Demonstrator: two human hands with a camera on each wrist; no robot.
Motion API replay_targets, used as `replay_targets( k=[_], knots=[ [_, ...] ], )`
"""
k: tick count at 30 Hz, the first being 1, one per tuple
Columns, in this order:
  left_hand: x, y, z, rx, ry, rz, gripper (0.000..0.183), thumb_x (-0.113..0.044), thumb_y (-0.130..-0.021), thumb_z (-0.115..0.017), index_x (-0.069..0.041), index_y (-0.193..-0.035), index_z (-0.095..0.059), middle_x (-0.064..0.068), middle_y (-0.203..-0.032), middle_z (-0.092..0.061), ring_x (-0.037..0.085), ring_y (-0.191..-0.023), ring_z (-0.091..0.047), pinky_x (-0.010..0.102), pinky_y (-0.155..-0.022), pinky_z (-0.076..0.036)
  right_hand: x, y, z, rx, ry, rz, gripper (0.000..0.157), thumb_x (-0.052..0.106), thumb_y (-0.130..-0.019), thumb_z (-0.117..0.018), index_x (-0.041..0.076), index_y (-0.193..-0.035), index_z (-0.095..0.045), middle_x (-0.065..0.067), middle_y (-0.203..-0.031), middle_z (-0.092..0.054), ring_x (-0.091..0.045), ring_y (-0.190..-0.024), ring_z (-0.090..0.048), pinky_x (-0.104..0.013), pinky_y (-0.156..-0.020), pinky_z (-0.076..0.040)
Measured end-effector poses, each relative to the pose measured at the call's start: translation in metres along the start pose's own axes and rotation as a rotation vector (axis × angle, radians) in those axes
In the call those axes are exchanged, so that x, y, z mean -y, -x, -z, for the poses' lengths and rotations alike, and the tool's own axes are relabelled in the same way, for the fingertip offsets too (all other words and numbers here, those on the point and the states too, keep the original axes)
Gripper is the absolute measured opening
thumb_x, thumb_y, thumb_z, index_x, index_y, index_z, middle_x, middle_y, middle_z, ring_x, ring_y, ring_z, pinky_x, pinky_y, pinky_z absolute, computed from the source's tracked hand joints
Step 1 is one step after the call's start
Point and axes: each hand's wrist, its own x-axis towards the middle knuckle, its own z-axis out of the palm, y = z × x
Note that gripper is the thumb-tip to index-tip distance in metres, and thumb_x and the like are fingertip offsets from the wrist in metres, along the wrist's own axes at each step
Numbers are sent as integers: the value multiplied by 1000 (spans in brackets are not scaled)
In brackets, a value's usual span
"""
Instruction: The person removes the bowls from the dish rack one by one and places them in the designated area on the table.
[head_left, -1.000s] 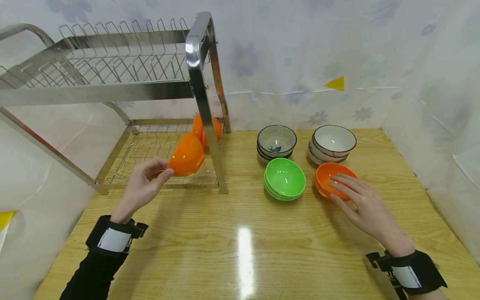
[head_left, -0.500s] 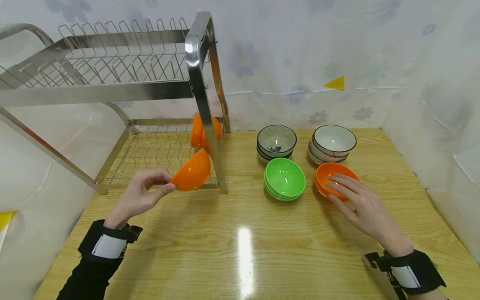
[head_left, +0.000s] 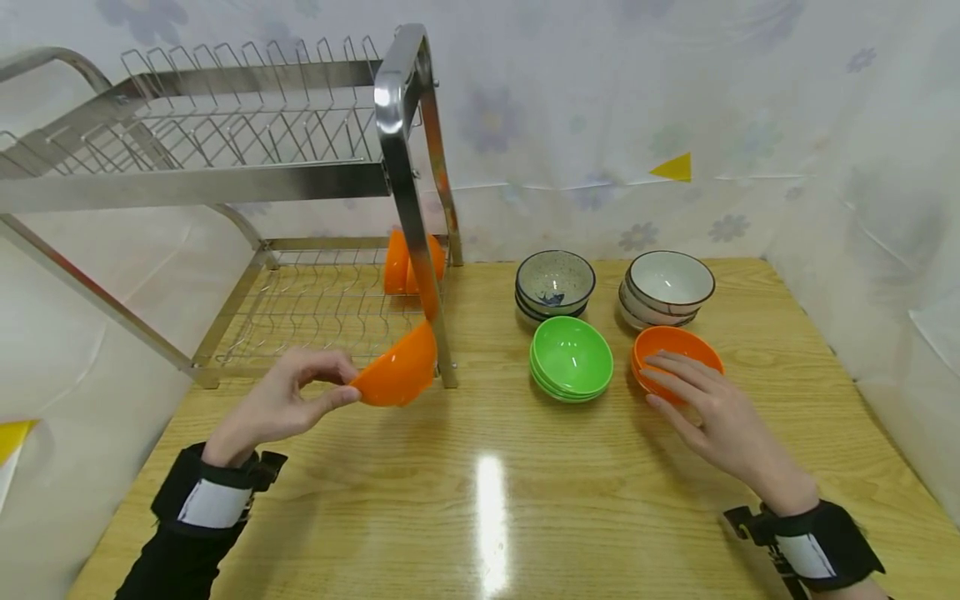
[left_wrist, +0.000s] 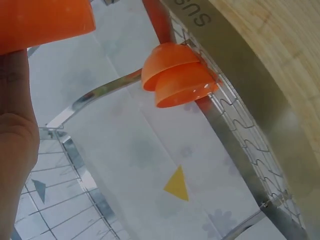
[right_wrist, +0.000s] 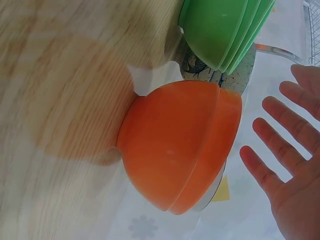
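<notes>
My left hand (head_left: 292, 396) pinches an orange bowl (head_left: 401, 367) by its rim between thumb and fingers, just in front of the rack's right front post. The bowl is tilted, its outer side facing the head camera. Over a stack of orange bowls (head_left: 675, 346) at the right hovers my right hand (head_left: 712, 421), fingers spread. In the right wrist view that hand stands apart from the orange stack (right_wrist: 175, 145) and holds nothing. Two more orange bowls (left_wrist: 177, 75) stand on edge, nested, on the rack's lower shelf, partly hidden by the post in the head view.
A two-tier metal dish rack (head_left: 202, 179) stands at the left. Green bowls (head_left: 572, 358) are stacked beside the orange ones. Behind them are stacks of speckled grey bowls (head_left: 555, 283) and white dark-rimmed bowls (head_left: 667, 283). The wooden table (head_left: 585, 500) lies in front.
My left hand has drawn the orange bowl forward and right, away from the two bowls on the lower shelf, changing its tilt. My right hand has shifted slightly left above its stack.
</notes>
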Motion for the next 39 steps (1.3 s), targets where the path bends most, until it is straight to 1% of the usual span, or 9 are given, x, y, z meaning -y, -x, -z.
replay_targets(
  k=[6, 9, 12, 14, 16, 19, 31, 35, 39],
  knots=[
    [-8, -7, -6, 53, -16, -55, 30, 15, -76, -70, -11, -89, -67, 0, -85, -68, 10, -76, -61, 28, -71, -58, 4, -2, 0, -9, -6, 8, 48, 4, -71, -76, 3, -118, -67, -15, -126, -61, -32, -119, -50, -51, -101, -41],
    [-12, -12, -13, 72, -21, -66, 27, 13, -78, -70, -12, -89, -65, 0, -84, -67, 10, -75, -59, 32, -68, -56, 6, -4, 0, -21, -22, 27, 44, 9, -77, -74, 5, -120, -66, -14, -126, -61, -30, -120, -50, -44, -106, -38],
    [-16, -17, -20, 95, -38, -69, 25, 9, -79, -71, -12, -90, -65, -1, -84, -66, 9, -76, -57, 35, -67, -54, 10, -7, -1, -53, -48, 65, 37, 25, -91, -64, 5, -122, -65, -13, -126, -61, -29, -119, -51, -34, -110, -34],
    [-18, -21, -25, 109, -59, -93, 24, 7, -79, -71, -12, -92, -65, -2, -87, -65, 8, -78, -57, 35, -67, -54, 14, -9, -1, -74, -69, 90, 40, 34, -97, -55, 5, -123, -65, -12, -126, -62, -30, -118, -52, -29, -111, -32],
    [-20, -25, -31, 123, -88, -119, 23, 5, -79, -72, -12, -93, -65, -4, -90, -65, 7, -81, -57, 35, -70, -55, 18, -12, -2, -86, -86, 109, 45, 40, -100, -47, 5, -124, -64, -13, -126, -61, -31, -118, -52, -28, -112, -31],
    [-21, -30, -38, 134, -129, -166, 20, 2, -81, -72, -10, -96, -65, -2, -96, -66, 9, -89, -59, 36, -79, -56, 24, -15, -3, -90, -107, 128, 48, 41, -100, -45, 5, -126, -62, -13, -127, -61, -31, -118, -51, -27, -112, -29],
    [-24, -51, -65, 170, -337, -258, 17, -2, -84, -70, -8, -99, -66, 6, -106, -66, 12, -102, -57, 32, -93, -51, 47, -34, -9, -91, -209, 219, 52, 38, -99, -48, -2, -133, -55, -19, -132, -56, -34, -120, -50, -26, -113, -27],
    [-22, -56, -75, 129, -441, -296, 16, -4, -83, -71, -10, -97, -67, 4, -104, -66, 14, -100, -57, 32, -91, -53, 54, -40, -11, -81, -231, 253, 54, 39, -100, -47, -3, -133, -54, -21, -133, -55, -34, -121, -50, -25, -113, -28],
    [-21, -60, -84, 81, -610, -349, 15, -8, -82, -73, -12, -95, -68, 2, -101, -66, 15, -101, -57, 32, -93, -52, 58, -45, -13, -64, -246, 269, 55, 40, -100, -46, -2, -135, -52, -21, -135, -53, -34, -122, -49, -26, -113, -28]
  ],
)
